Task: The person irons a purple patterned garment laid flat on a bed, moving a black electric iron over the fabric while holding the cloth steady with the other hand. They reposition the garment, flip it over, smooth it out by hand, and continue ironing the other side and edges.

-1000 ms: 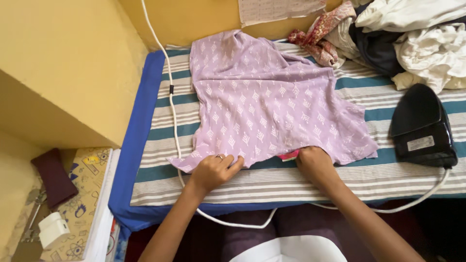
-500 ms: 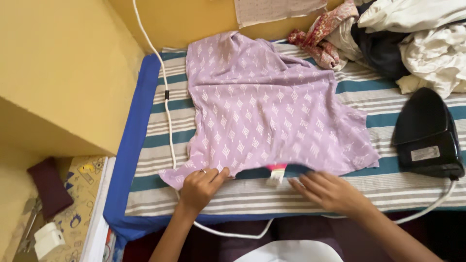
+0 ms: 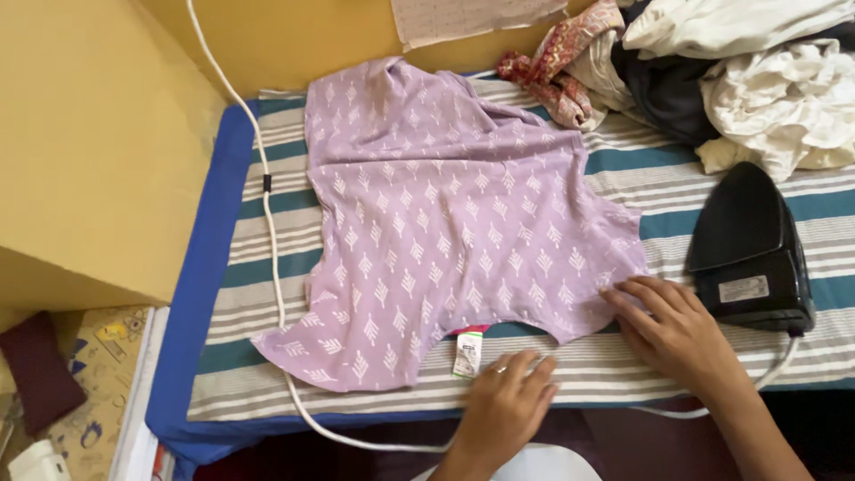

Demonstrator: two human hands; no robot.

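Note:
A lilac patterned top (image 3: 445, 223) lies spread flat on a striped cloth (image 3: 267, 267) over a blue-edged pad. Its neckline faces me, with a small white tag (image 3: 467, 354) sticking out. My left hand (image 3: 506, 403) rests flat on the striped cloth just below the neckline, fingers apart, beside the tag. My right hand (image 3: 672, 331) presses flat on the top's right shoulder edge, fingers spread. A black iron (image 3: 748, 251) sits upright-flat on the cloth just right of my right hand.
A white cord (image 3: 272, 232) runs down the left side of the pad and curls along the front edge. A heap of clothes (image 3: 712, 71) is piled at the back right. A yellow wall stands at left and behind. A maroon pouch (image 3: 36, 370) lies on the floor.
Both hands have slid rightward along the garment's near edge. The left hand left the sleeve and now sits by the neckline; the right hand reached the right shoulder. The tag is now uncovered.

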